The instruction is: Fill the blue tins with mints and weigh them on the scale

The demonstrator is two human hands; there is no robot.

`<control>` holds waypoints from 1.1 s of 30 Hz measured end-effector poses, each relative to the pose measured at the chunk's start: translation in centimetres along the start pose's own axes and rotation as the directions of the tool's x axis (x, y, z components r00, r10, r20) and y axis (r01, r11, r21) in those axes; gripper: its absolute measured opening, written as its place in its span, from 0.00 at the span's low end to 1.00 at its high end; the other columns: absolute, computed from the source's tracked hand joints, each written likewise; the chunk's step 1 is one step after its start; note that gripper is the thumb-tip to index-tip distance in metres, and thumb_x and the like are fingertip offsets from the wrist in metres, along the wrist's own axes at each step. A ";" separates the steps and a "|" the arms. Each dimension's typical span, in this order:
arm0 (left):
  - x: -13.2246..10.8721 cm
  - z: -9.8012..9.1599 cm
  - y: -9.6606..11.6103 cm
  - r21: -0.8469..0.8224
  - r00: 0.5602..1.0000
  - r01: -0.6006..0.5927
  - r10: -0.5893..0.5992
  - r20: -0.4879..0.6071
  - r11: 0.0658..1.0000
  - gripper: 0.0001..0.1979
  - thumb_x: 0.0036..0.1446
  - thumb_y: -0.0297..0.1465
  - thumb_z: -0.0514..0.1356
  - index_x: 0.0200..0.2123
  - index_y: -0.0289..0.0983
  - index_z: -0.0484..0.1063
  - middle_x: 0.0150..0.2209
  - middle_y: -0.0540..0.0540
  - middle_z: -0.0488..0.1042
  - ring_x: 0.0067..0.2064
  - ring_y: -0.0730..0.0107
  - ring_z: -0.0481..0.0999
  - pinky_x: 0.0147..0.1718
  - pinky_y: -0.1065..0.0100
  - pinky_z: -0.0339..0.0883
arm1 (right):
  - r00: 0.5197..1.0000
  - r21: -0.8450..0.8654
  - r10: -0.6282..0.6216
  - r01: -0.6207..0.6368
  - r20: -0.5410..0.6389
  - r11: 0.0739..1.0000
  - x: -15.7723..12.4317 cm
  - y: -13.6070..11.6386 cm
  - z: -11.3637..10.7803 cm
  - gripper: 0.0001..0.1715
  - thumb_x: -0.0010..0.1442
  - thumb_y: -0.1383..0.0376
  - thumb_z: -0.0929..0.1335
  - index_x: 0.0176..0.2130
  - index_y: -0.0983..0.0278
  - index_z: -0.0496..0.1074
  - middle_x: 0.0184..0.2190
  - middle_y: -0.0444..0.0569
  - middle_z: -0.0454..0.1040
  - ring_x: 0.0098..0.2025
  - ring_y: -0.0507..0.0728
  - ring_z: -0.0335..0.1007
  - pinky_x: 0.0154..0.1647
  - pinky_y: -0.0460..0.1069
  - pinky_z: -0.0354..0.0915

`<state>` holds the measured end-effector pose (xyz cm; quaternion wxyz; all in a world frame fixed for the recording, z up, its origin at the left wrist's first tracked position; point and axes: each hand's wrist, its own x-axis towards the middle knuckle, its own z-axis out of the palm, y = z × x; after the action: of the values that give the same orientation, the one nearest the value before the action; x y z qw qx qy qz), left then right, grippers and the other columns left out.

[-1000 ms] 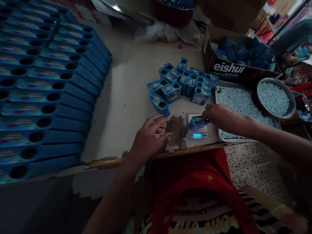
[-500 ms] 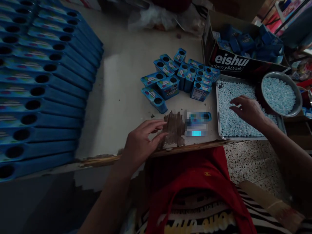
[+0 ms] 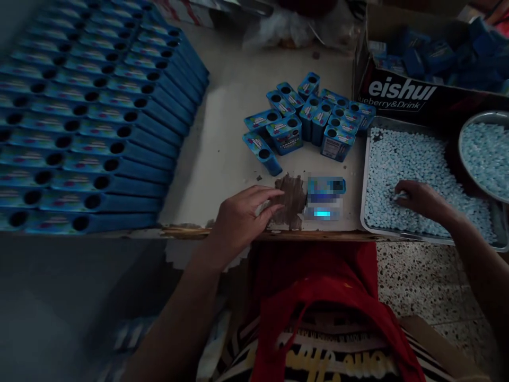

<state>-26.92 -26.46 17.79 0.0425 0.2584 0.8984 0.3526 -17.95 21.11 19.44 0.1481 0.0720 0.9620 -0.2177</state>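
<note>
at the right of the worktop (image 3: 222,116), the right hand (image 3: 417,199) is at the pale blue pellets (image 3: 397,154) lying in the metal tray (image 3: 397,233). its grip appears closed on pellets, fingertips drawn together; the number held cannot be told. the left hand (image 3: 240,215) is beside the worn brown patch (image 3: 294,204) near the front edge, grip open, thumb and fingers apart, nothing held.

between the left hand and the tray sits a small device (image 3: 323,214) with a lit display, judged to be a scale; detail is coarse at this spot and the reading is not legible. one blue container (image 3: 326,185) is on it, dark opening at the tray side. a loose group of further blue containers (image 3: 312,116) stands behind, and close rows of containers (image 3: 103,127) occupy the left.

finding: the step in hand is judged to be taking up pellets by pinch. a next move toward the device would call for fingers kept closed across the gap, then release directly above the narrow opening, to avoid spillage. the left hand is available to steady the container
</note>
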 end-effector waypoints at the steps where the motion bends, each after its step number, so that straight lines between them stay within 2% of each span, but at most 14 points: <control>1: 0.0 -0.1 0.2 0.013 1.000 0.007 -0.007 -0.007 1.000 0.15 0.69 0.42 0.63 0.53 0.45 0.84 0.53 0.44 0.86 0.55 0.52 0.85 0.54 0.55 0.83 | 0.995 0.215 0.087 -0.076 -0.042 0.974 0.0 0.3 -0.2 0.11 0.56 0.59 0.74 0.40 0.59 0.76 0.29 0.46 0.75 0.30 0.56 0.67 0.32 0.50 0.59; 2: 0.0 -0.1 0.5 0.025 1.000 0.013 -0.012 -0.012 1.000 0.15 0.69 0.41 0.64 0.53 0.45 0.84 0.53 0.44 0.86 0.55 0.51 0.85 0.54 0.55 0.83 | 0.979 0.440 0.192 -0.143 -0.069 0.887 -0.1 0.6 -0.5 0.13 0.53 0.58 0.75 0.38 0.58 0.75 0.28 0.44 0.74 0.29 0.55 0.67 0.31 0.50 0.59; 4: 0.0 -0.2 0.9 0.045 1.000 0.018 -0.017 -0.010 0.999 0.16 0.69 0.41 0.64 0.55 0.45 0.83 0.53 0.44 0.86 0.55 0.51 0.85 0.53 0.55 0.83 | 0.934 0.780 0.354 -0.191 -0.041 0.596 -0.3 0.8 -0.7 0.19 0.46 0.60 0.78 0.37 0.57 0.73 0.32 0.43 0.76 0.31 0.53 0.69 0.31 0.48 0.63; 6: 0.2 -0.2 1.1 0.058 1.000 0.004 -0.004 0.000 0.998 0.18 0.69 0.41 0.64 0.57 0.44 0.82 0.54 0.43 0.85 0.55 0.51 0.85 0.54 0.55 0.83 | 0.925 0.913 0.380 -0.163 0.009 0.374 -0.5 0.6 -0.8 0.24 0.41 0.63 0.80 0.37 0.58 0.73 0.36 0.43 0.78 0.34 0.52 0.72 0.33 0.46 0.65; 7: 0.4 -0.2 1.2 0.063 1.000 -0.008 0.008 0.005 0.998 0.19 0.68 0.40 0.65 0.59 0.43 0.81 0.55 0.42 0.85 0.55 0.51 0.85 0.56 0.54 0.82 | 0.934 0.924 0.356 -0.163 0.031 0.345 -0.6 0.5 -0.7 0.25 0.41 0.63 0.82 0.38 0.58 0.74 0.36 0.43 0.78 0.33 0.51 0.71 0.32 0.45 0.65; 8: 0.5 -0.1 1.2 0.070 1.000 -0.022 0.021 0.011 0.997 0.21 0.68 0.39 0.65 0.61 0.42 0.80 0.56 0.41 0.85 0.56 0.51 0.85 0.59 0.53 0.81 | 0.944 0.913 0.325 -0.176 0.051 0.368 -0.7 0.3 -0.5 0.25 0.42 0.61 0.82 0.39 0.59 0.75 0.33 0.42 0.76 0.31 0.50 0.69 0.30 0.45 0.63; 11: 1.0 0.2 1.1 0.088 0.999 -0.042 0.039 0.033 0.995 0.27 0.67 0.37 0.66 0.67 0.41 0.74 0.60 0.40 0.83 0.59 0.50 0.84 0.62 0.52 0.78 | 0.958 0.773 0.274 -0.239 0.089 0.587 -0.5 -0.4 0.1 0.27 0.47 0.51 0.84 0.39 0.60 0.76 0.22 0.37 0.67 0.23 0.48 0.59 0.23 0.44 0.54; 14: 1.5 0.8 1.1 0.089 0.998 -0.032 0.026 0.063 0.996 0.30 0.66 0.37 0.67 0.69 0.42 0.72 0.62 0.40 0.81 0.62 0.49 0.82 0.63 0.52 0.77 | 0.966 0.640 0.249 -0.234 0.068 0.732 0.0 -2.2 0.1 0.30 0.51 0.42 0.81 0.36 0.61 0.74 0.20 0.38 0.65 0.21 0.48 0.56 0.22 0.45 0.52; 17: 1.9 1.3 0.9 0.077 0.997 -0.031 0.026 0.073 0.997 0.29 0.66 0.38 0.66 0.69 0.43 0.72 0.63 0.41 0.81 0.62 0.49 0.82 0.65 0.51 0.75 | 0.996 0.571 0.087 -0.084 0.021 0.817 0.2 -6.1 -0.8 0.26 0.62 0.42 0.75 0.39 0.61 0.75 0.22 0.41 0.68 0.23 0.50 0.59 0.24 0.47 0.55; 20: 1.9 1.4 0.4 0.052 0.996 -0.051 0.047 0.073 0.997 0.28 0.67 0.39 0.65 0.68 0.42 0.73 0.62 0.40 0.81 0.60 0.50 0.83 0.63 0.51 0.77 | 0.980 0.421 -0.200 0.175 0.015 0.890 0.4 -11.8 -2.1 0.15 0.70 0.52 0.71 0.44 0.61 0.77 0.25 0.42 0.73 0.26 0.51 0.63 0.29 0.47 0.57; 23: 1.7 1.0 -0.3 0.023 0.995 -0.071 0.070 0.070 0.997 0.27 0.68 0.39 0.64 0.68 0.41 0.73 0.61 0.40 0.81 0.56 0.52 0.84 0.60 0.53 0.79 | 0.907 0.184 -0.406 0.383 0.110 0.905 1.0 -17.2 -2.6 0.07 0.72 0.63 0.68 0.45 0.62 0.78 0.30 0.44 0.77 0.31 0.52 0.68 0.35 0.48 0.59; 26: 1.1 0.6 -1.3 -0.005 0.995 -0.077 0.077 0.062 0.997 0.25 0.70 0.41 0.62 0.66 0.42 0.74 0.63 0.39 0.79 0.55 0.53 0.84 0.60 0.51 0.79 | 0.877 -0.078 -0.424 0.451 0.227 0.889 2.0 -20.5 -2.6 0.10 0.72 0.70 0.65 0.45 0.63 0.78 0.37 0.49 0.82 0.36 0.54 0.73 0.38 0.48 0.58; 29: 0.7 0.4 -2.3 -0.007 0.995 -0.071 0.071 0.070 0.997 0.23 0.71 0.43 0.61 0.65 0.43 0.75 0.63 0.39 0.79 0.58 0.50 0.82 0.62 0.49 0.77 | 0.885 -0.277 -0.364 0.442 0.291 0.853 2.7 -21.8 -2.6 0.13 0.71 0.74 0.65 0.45 0.64 0.79 0.41 0.52 0.83 0.39 0.55 0.74 0.38 0.49 0.57; 33: 0.7 0.6 -3.3 -0.019 0.993 -0.098 0.099 0.065 0.995 0.24 0.71 0.44 0.61 0.64 0.43 0.76 0.64 0.38 0.78 0.60 0.50 0.82 0.64 0.50 0.76 | 0.891 -0.308 -0.353 0.433 0.284 0.847 2.8 -22.1 -2.8 0.14 0.70 0.74 0.67 0.50 0.64 0.80 0.44 0.52 0.83 0.43 0.57 0.76 0.41 0.49 0.61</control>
<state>-28.83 -27.81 15.29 0.0567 0.3138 0.8798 0.3525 -25.82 2.76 29.71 0.2149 -0.1803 0.9574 -0.0686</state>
